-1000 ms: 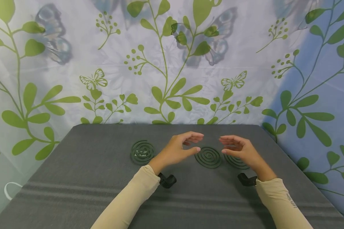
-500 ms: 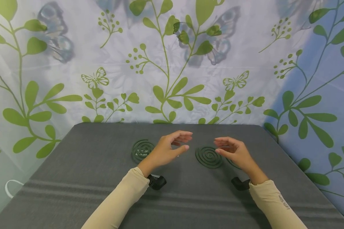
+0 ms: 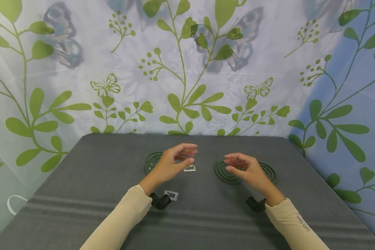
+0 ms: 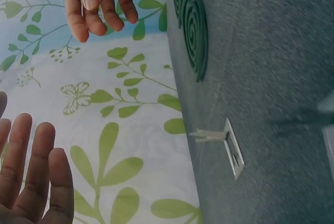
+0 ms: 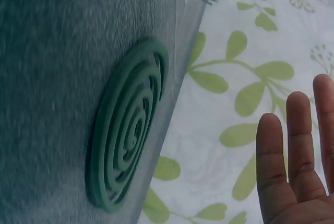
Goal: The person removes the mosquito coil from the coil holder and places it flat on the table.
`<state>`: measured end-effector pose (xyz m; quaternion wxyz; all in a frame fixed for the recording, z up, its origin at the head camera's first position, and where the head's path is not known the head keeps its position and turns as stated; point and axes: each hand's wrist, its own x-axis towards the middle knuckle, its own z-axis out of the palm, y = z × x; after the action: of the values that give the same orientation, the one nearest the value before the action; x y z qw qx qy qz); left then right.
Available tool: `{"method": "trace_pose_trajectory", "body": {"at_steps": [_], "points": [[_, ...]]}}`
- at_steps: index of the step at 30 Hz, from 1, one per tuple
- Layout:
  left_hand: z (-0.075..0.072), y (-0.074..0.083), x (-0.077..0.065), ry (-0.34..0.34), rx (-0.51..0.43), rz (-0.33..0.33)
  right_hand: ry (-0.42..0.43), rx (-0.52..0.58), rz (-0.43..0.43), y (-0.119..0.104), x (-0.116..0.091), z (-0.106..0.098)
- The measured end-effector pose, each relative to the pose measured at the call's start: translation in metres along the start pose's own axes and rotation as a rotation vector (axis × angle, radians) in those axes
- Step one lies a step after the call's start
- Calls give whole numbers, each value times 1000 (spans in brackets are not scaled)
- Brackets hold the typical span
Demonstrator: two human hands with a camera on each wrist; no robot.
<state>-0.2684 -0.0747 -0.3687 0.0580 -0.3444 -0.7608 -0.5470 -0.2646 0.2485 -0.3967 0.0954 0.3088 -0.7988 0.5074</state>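
Note:
My left hand (image 3: 170, 165) hovers above the table, its fingers loosely bent and nothing in it. Empty too, the right hand (image 3: 247, 170) hangs over the middle green mosquito coil (image 3: 224, 176), partly covering it. Another mosquito coil (image 3: 271, 172) lies just right of that hand. The left mosquito coil (image 3: 150, 160) is partly hidden behind my left hand. By the left fingertips sits a metal coil stand (image 3: 190, 168), whose prong sticks up in the left wrist view. A second metal stand (image 3: 172, 195) lies near the left wrist. The right wrist view shows a coil (image 5: 128, 130) lying flat.
The grey cloth-covered table (image 3: 112, 187) ends at a leaf-patterned curtain (image 3: 187, 69) behind and at the right. Black wrist camera mounts (image 3: 160, 201) hang beneath each wrist. A white loop (image 3: 12, 205) shows beyond the table's left edge.
Both hands have drifted left above the table, still empty. The two metal stands near the left hand and the right-hand coil have come more into sight. The coils have stayed in place.

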Motion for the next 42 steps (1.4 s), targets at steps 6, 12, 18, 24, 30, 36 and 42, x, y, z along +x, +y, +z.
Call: {"method": "trace_pose_trajectory", "body": {"at_steps": [6,12,18,24,30,36,42], "points": [[-9,-4,-8,21,14,-4,-47,-64,-9,-2,1,12],[-19,-10,-17,46,30,-39,-90,-104,50,-6,4,21],[-28,-16,-19,71,23,-57,-142,-74,57,-7,10,31],[-40,-23,-21,69,11,-92,-186,-43,54,-7,19,41],[-53,-32,-25,59,7,-143,-228,6,85,-8,29,51],[-66,-35,-28,39,10,-169,-271,63,133,-7,38,60],[-81,-36,-31,-13,-3,-208,-294,141,165,-1,45,67]]}}
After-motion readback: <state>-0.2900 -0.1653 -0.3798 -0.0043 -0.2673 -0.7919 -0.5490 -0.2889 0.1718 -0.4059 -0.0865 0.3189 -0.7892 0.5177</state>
